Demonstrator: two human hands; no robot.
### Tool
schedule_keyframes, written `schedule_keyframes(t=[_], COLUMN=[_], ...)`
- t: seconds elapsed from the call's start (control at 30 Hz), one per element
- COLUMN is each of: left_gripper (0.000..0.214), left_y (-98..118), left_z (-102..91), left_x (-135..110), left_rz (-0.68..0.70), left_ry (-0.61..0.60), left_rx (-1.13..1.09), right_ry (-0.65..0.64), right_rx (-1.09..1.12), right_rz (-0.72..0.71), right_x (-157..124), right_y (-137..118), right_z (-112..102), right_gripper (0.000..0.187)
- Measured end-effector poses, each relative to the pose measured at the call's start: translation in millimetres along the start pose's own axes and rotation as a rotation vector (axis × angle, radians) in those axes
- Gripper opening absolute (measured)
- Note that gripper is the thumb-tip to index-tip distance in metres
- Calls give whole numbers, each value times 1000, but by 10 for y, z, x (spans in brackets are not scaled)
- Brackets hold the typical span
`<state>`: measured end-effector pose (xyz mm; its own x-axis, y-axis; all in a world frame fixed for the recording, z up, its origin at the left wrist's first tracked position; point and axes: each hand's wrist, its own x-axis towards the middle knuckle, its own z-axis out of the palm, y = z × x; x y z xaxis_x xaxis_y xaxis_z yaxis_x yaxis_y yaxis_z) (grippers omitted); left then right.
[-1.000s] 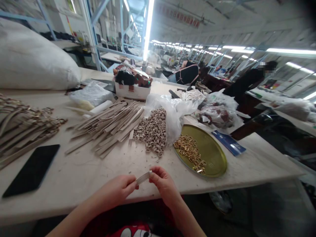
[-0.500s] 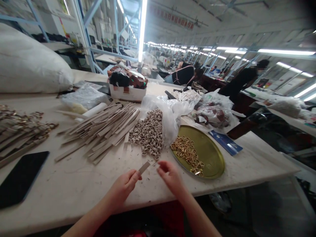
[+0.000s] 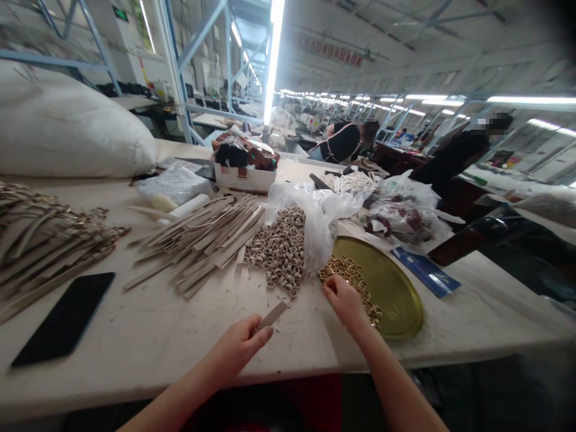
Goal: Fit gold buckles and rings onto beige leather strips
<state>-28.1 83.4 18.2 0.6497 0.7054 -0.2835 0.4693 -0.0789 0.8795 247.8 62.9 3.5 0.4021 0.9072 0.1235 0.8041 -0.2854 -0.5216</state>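
My left hand (image 3: 243,345) pinches one end of a short beige strap (image 3: 272,314) just above the table's near edge. My right hand (image 3: 344,298) has reached to the rim of the round gold tray (image 3: 396,294), its fingers curled down onto the heap of small gold buckles (image 3: 353,276); whether it holds one is hidden. A spill of small beige loops (image 3: 281,249) lies from a clear plastic bag (image 3: 315,210) just beyond the strap. A fan of long beige straps (image 3: 202,237) lies left of the loops.
A black phone (image 3: 65,318) lies near the left front edge. Finished straps with gold hardware (image 3: 40,237) are piled at far left, a big white sack (image 3: 67,129) behind. A box of dark items (image 3: 245,165), bags and a blue card (image 3: 425,271) sit further back. People work beyond.
My right hand let go of the strap and moved right and forward to the gold buckles on the tray. My left hand kept the strap and stayed near the front edge.
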Motion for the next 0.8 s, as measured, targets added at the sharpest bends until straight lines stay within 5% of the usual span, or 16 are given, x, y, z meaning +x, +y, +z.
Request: schedule_keyframes(t=[0.07, 0.2, 0.3, 0.53, 0.67, 0.8], left_gripper=[33, 31, 28, 36, 39, 37], left_y=[49, 133, 134, -31, -154, -118], left_z=[4, 13, 0, -24, -84, -203], left_x=[-7, -15, -65, -219, -321, -431], left_rz=[18, 85, 96, -10, -29, -42], left_ry=[47, 137, 175, 81, 1, -137], left_rx=[-15, -153, -240, -563, -460, -279], right_ry=[-68, -417, -478, -431, -385, -476], right_rx=[201, 937, 1154, 1372, 1503, 1557], right_rz=[-61, -59, -22, 236, 410, 485], right_x=[-183, -611, -832, -954, -952, -947], right_y=[-269, -858, -1110, -1152, -1118, -1106], right_z=[34, 198, 312, 384, 413, 443], right_gripper=[7, 15, 25, 27, 30, 30])
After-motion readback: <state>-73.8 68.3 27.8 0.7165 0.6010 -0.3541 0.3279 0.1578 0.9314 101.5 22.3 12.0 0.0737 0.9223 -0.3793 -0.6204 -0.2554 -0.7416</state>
